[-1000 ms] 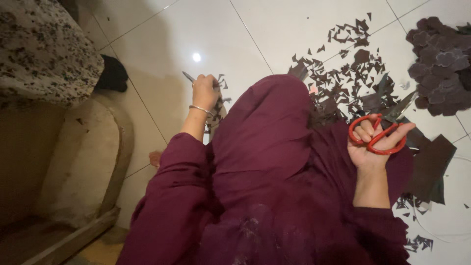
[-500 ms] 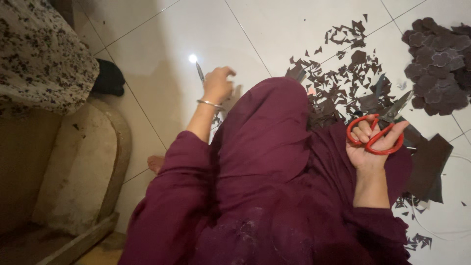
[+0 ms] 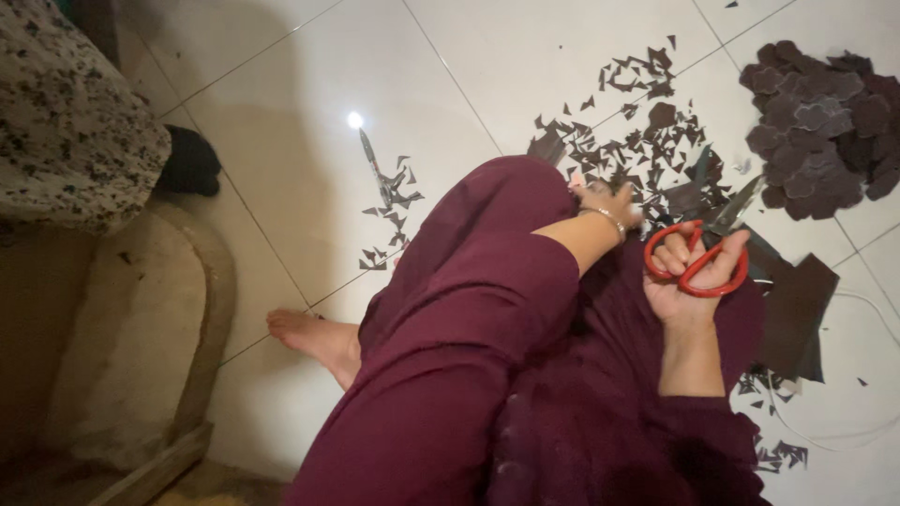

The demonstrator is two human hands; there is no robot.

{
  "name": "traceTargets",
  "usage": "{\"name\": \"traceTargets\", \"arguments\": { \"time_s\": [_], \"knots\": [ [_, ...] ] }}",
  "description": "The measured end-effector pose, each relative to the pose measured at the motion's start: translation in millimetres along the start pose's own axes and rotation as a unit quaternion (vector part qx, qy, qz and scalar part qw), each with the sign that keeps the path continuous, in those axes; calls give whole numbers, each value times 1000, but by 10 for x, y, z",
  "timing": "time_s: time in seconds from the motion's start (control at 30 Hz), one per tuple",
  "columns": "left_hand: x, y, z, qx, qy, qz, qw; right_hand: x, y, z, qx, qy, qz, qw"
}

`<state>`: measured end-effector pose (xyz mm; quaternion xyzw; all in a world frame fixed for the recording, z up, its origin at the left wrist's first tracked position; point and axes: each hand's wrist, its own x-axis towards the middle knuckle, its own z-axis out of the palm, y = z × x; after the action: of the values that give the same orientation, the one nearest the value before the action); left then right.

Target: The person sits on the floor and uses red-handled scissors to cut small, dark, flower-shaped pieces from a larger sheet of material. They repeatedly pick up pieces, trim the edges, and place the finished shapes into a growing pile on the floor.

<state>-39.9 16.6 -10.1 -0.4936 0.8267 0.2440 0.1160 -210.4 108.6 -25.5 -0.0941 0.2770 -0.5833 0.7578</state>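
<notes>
The right hand has its fingers curled through the loops of a pair of red-handled scissors, gripping them firmly; the blades point up and away toward the heap of dark purple scalloped fabric cut-outs. The left hand, with a thin metal bangle at the wrist, reaches across the maroon-clothed knee to just left of the scissors; its fingers seem to be loosely bent over the scattered dark fabric scraps, but whether they hold any is unclear. A flat dark fabric sheet lies just right of the scissors. Well left of them, slim metal tweezers lie on the white tiled floor.
</notes>
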Motion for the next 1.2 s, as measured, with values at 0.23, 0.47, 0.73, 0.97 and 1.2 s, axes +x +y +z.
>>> {"name": "traceTargets", "arguments": {
  "time_s": [0.23, 0.47, 0.73, 0.97, 1.2],
  "knots": [
    [460, -68, 583, -155, 39, -141, 977, -14, 88, 120, 36, -20, 9, 999],
    [512, -545, 178, -222, 217, -31, 950, -33, 150, 184, 49, -18, 3, 999],
    [480, -793, -187, -665, 293, -93, 680, -23, 193, 224, 49, -29, -2, 998],
    [644, -839, -72, -662, 316, -95, 673, -48, 208, 297, 22, -5, -16, 1000],
    [222, -646, -328, -252, 179, -170, 936, -52, 212, 291, 13, 9, -18, 1000]
  ]
}}
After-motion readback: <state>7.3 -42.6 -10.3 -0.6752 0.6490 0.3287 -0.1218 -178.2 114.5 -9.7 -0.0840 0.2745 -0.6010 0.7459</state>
